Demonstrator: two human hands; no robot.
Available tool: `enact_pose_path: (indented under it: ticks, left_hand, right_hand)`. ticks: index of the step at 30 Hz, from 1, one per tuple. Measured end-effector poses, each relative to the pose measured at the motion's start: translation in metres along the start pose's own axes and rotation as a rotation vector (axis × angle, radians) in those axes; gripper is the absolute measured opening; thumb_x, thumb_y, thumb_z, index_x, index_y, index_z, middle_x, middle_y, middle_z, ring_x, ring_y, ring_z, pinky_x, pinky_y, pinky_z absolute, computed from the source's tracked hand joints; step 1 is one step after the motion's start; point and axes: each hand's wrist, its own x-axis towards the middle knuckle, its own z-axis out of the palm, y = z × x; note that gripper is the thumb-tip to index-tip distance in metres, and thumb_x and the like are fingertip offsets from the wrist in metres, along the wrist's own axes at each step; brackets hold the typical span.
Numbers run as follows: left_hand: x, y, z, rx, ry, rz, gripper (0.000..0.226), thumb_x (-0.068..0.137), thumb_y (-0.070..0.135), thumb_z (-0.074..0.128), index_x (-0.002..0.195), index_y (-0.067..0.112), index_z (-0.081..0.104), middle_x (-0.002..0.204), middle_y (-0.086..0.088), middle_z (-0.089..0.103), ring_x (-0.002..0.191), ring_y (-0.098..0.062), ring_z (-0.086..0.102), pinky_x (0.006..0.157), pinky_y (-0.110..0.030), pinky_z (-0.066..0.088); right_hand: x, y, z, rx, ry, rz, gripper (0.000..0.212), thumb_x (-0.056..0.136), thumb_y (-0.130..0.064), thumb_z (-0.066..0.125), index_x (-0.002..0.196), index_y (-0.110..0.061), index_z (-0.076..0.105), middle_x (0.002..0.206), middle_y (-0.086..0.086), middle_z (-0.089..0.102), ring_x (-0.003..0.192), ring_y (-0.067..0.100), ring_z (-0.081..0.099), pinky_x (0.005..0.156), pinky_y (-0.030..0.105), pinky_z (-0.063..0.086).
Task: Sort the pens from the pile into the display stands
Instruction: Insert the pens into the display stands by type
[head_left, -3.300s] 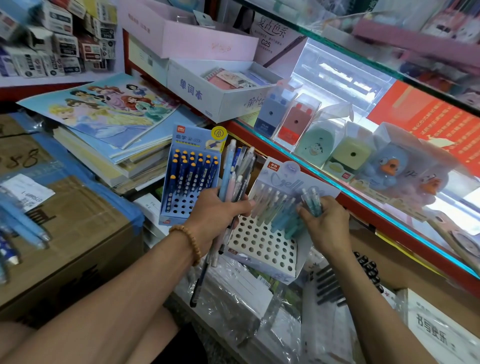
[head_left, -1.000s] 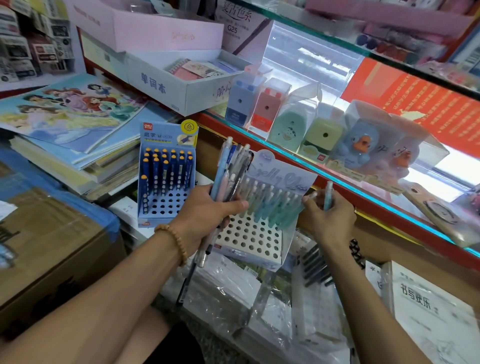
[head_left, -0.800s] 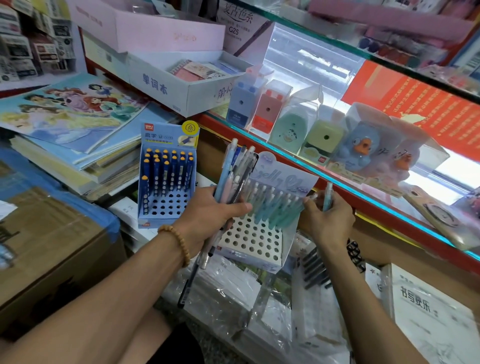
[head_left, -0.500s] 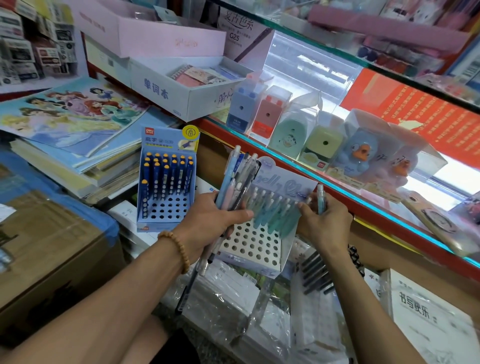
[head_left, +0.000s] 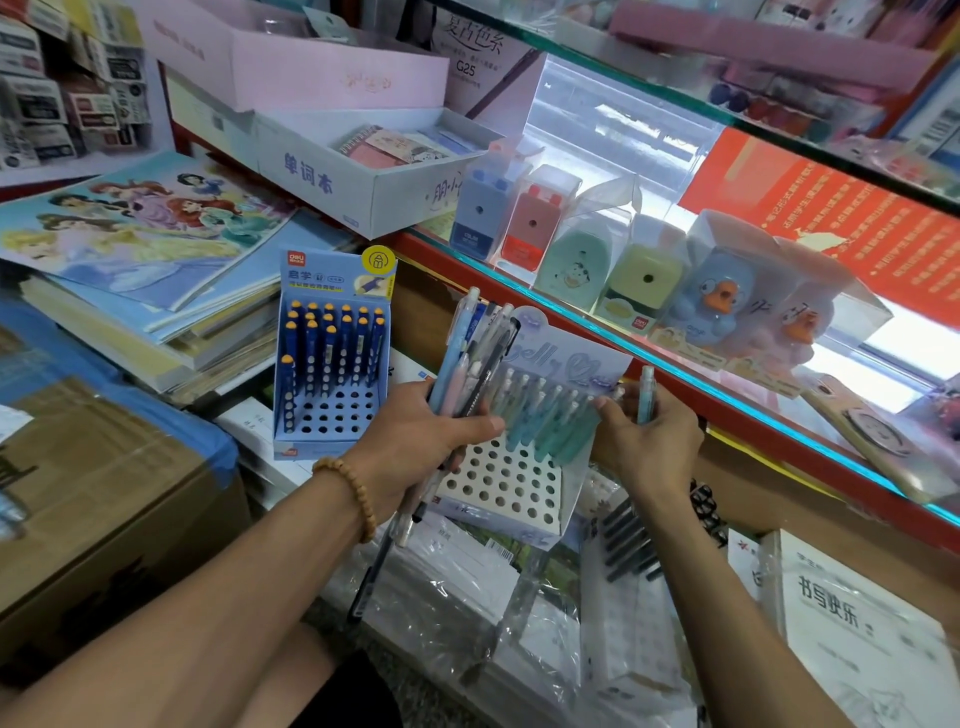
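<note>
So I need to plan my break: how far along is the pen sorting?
Partly done: the white perforated stand has its back rows filled with teal pens, its front holes open. The right hand holds one teal pen; the left hand grips a mixed bundle of pens left to sort.

The blue display stand (head_left: 332, 364) holds navy pens (head_left: 332, 343) with orange caps; the white stand (head_left: 511, 486) holds teal and green pens (head_left: 550, 423).
</note>
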Motion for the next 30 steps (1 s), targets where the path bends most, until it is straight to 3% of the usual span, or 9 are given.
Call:
enact_pose_path:
  ticks: [6,10,14,17,19,21,24,26,30]
  left_hand:
    - [0.000,0.000,0.000,0.022,0.001,0.000,0.020,0.077,0.009,0.079,0.090,0.000,0.068,0.068,-0.005,0.059,0.050,-0.011,0.051,0.047,-0.019,0.046]
    - [-0.001,0.000,0.000,0.029,-0.006,0.001,0.014,0.077,0.010,0.079,0.082,0.007,0.067,0.070,-0.006,0.059,0.051,-0.012,0.051,0.047,-0.019,0.046]
    - [-0.001,0.000,0.001,0.030,-0.005,0.005,0.014,0.077,0.010,0.079,0.080,0.007,0.066,0.072,-0.008,0.059,0.051,-0.012,0.051,0.047,-0.019,0.045]
    - [-0.002,-0.001,0.001,0.032,-0.003,0.007,0.014,0.077,0.010,0.079,0.080,0.007,0.066,0.071,-0.007,0.059,0.051,-0.012,0.051,0.047,-0.020,0.046]
    - [-0.004,0.000,0.002,0.031,0.005,0.016,0.014,0.077,0.010,0.079,0.080,0.007,0.066,0.070,-0.007,0.058,0.053,-0.012,0.051,0.048,-0.020,0.046]
    - [-0.005,0.000,0.003,0.023,0.016,0.031,0.015,0.077,0.009,0.080,0.081,0.006,0.065,0.073,-0.010,0.060,0.051,-0.013,0.050,0.048,-0.020,0.045]
    - [-0.009,-0.001,0.009,0.005,-0.004,0.043,0.018,0.076,0.010,0.080,0.085,0.004,0.065,0.083,-0.026,0.064,0.050,-0.013,0.050,0.048,-0.020,0.045]
    - [-0.013,-0.002,0.013,0.010,-0.047,0.046,0.020,0.076,0.012,0.080,0.087,0.002,0.066,0.090,-0.031,0.066,0.050,-0.012,0.051,0.048,-0.020,0.045]
    - [-0.021,-0.006,0.019,0.040,-0.114,0.049,0.018,0.075,0.014,0.081,0.083,0.007,0.067,0.079,-0.023,0.068,0.056,-0.016,0.054,0.051,-0.025,0.047]
  right_hand:
    - [-0.003,0.006,0.004,-0.084,-0.056,0.036,0.021,0.086,-0.021,0.076,0.079,-0.006,0.064,0.079,0.015,0.067,0.078,0.038,0.065,0.070,0.053,0.057]
    - [-0.002,0.008,0.006,-0.097,-0.139,0.050,0.027,0.086,-0.030,0.075,0.074,-0.008,0.065,0.075,0.013,0.068,0.072,0.035,0.064,0.066,0.049,0.057]
    - [0.002,0.001,0.004,-0.145,-0.180,0.083,0.029,0.087,-0.028,0.074,0.073,-0.004,0.064,0.074,0.018,0.066,0.059,0.020,0.050,0.064,0.044,0.051]
    - [0.000,-0.010,-0.002,-0.149,-0.180,0.097,0.025,0.087,-0.027,0.073,0.077,-0.005,0.068,0.080,0.018,0.068,0.068,0.033,0.063,0.073,0.052,0.057]
    - [-0.005,-0.020,-0.008,0.074,-0.155,0.121,0.025,0.092,-0.030,0.066,0.078,-0.010,0.068,0.075,0.012,0.066,0.066,0.032,0.063,0.064,0.045,0.057]
    - [-0.011,-0.035,-0.010,0.530,-0.185,0.322,0.030,0.099,-0.034,0.055,0.081,-0.012,0.065,0.068,0.004,0.058,0.053,0.014,0.049,0.050,0.026,0.042]
    - [-0.021,-0.060,-0.002,1.060,-0.230,0.589,0.034,0.103,-0.035,0.046,0.079,-0.014,0.058,0.065,0.000,0.055,0.047,0.006,0.041,0.039,0.016,0.033]
    - [-0.028,-0.070,0.010,1.153,-0.228,0.618,0.034,0.103,-0.036,0.045,0.077,-0.016,0.054,0.064,0.000,0.055,0.047,0.006,0.042,0.039,0.016,0.033]
    - [-0.037,-0.084,0.029,1.211,-0.170,0.636,0.035,0.104,-0.035,0.045,0.073,-0.018,0.047,0.056,-0.002,0.050,0.043,0.007,0.039,0.042,0.018,0.031]
